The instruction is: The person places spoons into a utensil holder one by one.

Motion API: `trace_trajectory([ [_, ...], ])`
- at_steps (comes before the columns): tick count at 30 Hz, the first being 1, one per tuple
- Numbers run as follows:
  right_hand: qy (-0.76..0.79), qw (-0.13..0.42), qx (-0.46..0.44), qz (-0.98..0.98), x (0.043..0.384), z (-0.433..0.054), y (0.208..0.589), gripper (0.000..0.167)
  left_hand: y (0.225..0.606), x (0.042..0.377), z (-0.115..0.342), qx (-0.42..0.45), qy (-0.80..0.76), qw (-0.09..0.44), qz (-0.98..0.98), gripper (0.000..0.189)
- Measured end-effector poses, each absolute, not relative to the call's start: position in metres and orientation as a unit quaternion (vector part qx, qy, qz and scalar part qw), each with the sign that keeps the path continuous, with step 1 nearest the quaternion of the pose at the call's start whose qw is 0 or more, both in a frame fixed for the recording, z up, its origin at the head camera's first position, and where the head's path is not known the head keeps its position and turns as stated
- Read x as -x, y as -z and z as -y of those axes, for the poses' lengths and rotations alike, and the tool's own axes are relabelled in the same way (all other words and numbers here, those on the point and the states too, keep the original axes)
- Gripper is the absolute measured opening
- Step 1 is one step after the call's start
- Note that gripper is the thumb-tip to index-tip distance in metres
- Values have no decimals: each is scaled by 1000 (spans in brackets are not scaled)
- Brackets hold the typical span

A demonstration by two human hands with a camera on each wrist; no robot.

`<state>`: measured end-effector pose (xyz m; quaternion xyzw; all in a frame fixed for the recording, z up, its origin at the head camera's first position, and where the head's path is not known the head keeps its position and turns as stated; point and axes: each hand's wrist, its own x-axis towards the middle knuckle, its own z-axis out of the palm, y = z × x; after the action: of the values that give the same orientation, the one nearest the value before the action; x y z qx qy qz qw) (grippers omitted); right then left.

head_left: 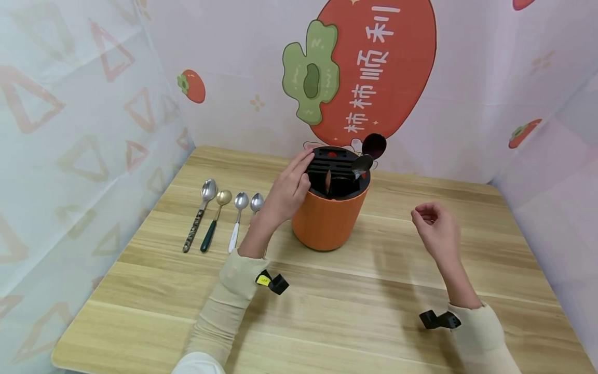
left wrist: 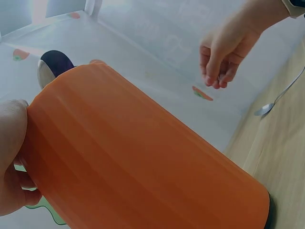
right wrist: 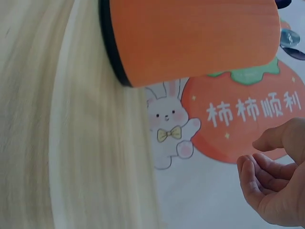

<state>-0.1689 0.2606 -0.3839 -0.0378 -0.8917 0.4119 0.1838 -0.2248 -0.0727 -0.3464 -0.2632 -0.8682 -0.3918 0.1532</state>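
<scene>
An orange utensil holder with a black slotted top stands upright on the table. My left hand rests at the left of its rim, its fingers laid along the edge. Spoon bowls stick out of the holder at the right: one dark round bowl and a shiny one below it. A copper-coloured piece shows inside the opening. To the holder's right, my right hand hovers over the table, fingers loosely bent. The right wrist view shows nothing between its thumb and fingertips.
Left of the holder, several spoons lie in a row: one with a speckled handle, one gold with a green handle, one with a white handle, and another partly hidden by my left arm. A patterned cloth stands behind the table.
</scene>
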Motion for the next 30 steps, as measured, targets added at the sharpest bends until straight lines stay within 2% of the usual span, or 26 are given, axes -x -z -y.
trace_trajectory([
  [20, -310, 132, 70, 939, 169, -340, 405, 26, 346, 224, 74, 264, 392, 144, 869, 59],
  [30, -252, 65, 59, 964, 168, -357, 422, 25, 347, 224, 74, 264, 394, 145, 868, 60],
])
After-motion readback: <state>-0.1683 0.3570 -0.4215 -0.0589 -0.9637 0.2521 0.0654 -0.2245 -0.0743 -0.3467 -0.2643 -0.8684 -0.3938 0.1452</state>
